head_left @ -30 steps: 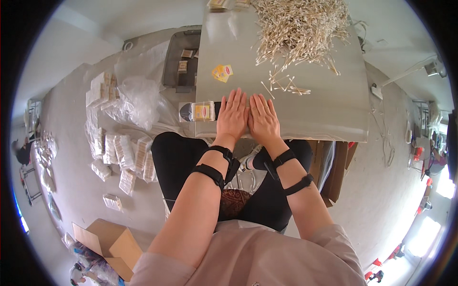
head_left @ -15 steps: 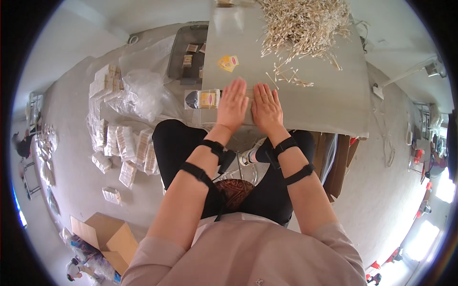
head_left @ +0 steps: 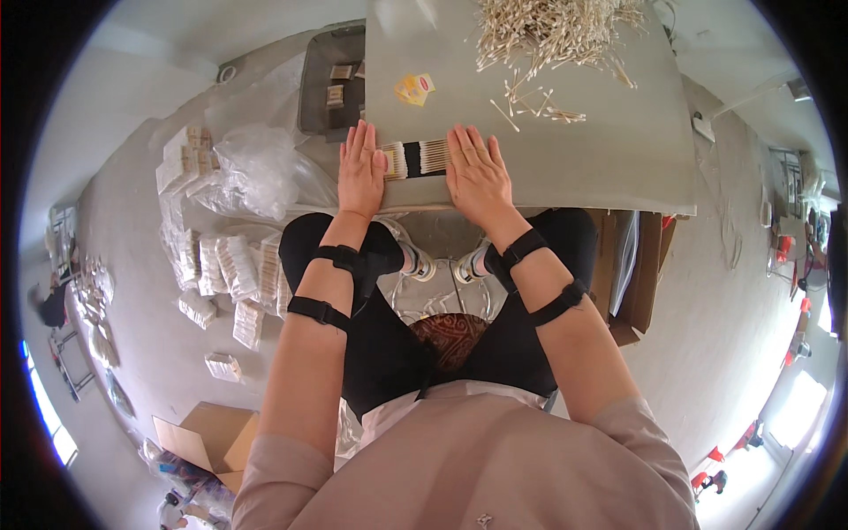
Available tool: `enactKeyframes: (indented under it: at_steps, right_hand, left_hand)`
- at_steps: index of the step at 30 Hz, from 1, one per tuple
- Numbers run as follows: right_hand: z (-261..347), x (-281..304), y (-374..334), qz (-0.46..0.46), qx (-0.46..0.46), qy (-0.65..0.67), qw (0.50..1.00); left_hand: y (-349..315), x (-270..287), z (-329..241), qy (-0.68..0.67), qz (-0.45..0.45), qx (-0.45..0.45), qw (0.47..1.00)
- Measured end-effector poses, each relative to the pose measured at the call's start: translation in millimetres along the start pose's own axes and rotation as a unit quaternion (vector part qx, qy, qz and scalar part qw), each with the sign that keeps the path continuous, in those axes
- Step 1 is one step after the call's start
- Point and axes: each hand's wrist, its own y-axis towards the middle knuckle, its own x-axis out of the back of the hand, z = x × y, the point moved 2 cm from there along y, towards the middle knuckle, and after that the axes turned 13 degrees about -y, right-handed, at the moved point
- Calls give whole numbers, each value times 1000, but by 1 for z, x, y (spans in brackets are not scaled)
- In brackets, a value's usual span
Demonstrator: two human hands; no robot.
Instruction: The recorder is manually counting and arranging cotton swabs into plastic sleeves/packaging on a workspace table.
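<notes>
My left hand [head_left: 360,172] lies at the table's near left edge, fingers stretched out, its inner side against a row of cotton swabs [head_left: 395,162]. My right hand [head_left: 477,172] is also flat with extended fingers, touching the right end of a second row of cotton swabs [head_left: 434,156]. A black strip [head_left: 412,160] shows between the two rows. Whatever lies beneath my palms is hidden. Farther up the table are yellow printed cards [head_left: 413,89] and a few loose cotton swabs [head_left: 530,108], below a big heap of swabs [head_left: 552,34].
Left of the grey table [head_left: 601,168] stands a dark grey bin [head_left: 320,88] holding small packs. Clear plastic bags [head_left: 261,172] and stacked white packs [head_left: 234,265] lie on the floor at left. Cardboard boxes stand lower left [head_left: 212,437] and under the table's right side [head_left: 649,274].
My hands have moved apart, the left one farther left over where a labelled packet showed. Two rows of swabs and the black strip between them are now uncovered.
</notes>
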Motion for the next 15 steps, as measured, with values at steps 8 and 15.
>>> enactKeyframes:
  at_steps: [8,15]
  right_hand:
    - [17,0,5,-7,2,10,1000]
    - [30,-1,9,-3,4,18,1000]
  left_hand:
    - [2,-2,1,-68,2,-7,998]
    - [1,-2,4,-79,-3,-18,997]
